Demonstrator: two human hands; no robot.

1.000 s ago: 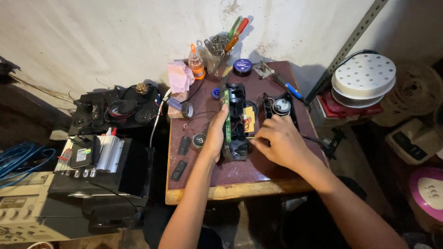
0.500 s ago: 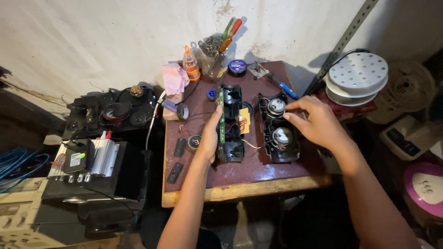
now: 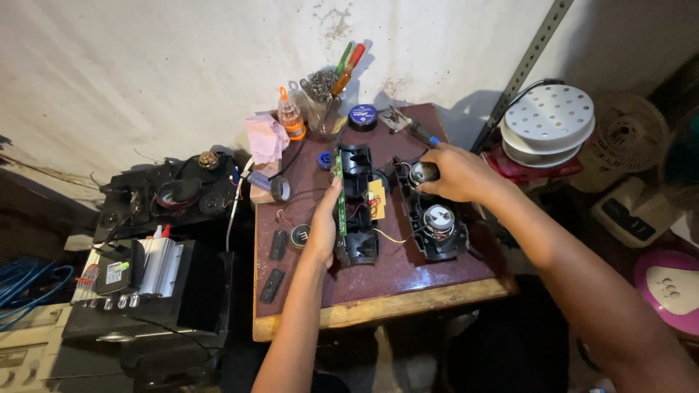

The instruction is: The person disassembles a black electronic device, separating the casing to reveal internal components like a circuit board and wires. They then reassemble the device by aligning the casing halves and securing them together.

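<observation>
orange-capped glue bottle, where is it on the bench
In the head view the orange-capped glue bottle stands at the table's far left, between the pink cloth and the tool cup.

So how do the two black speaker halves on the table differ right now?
The left half shows a green circuit board and wires along its side; the right half shows two round silver speaker cones. The left hand steadies the left half's edge, while the right hand covers the right half's far end. Both are long, black, and lie side by side on the table.
</observation>
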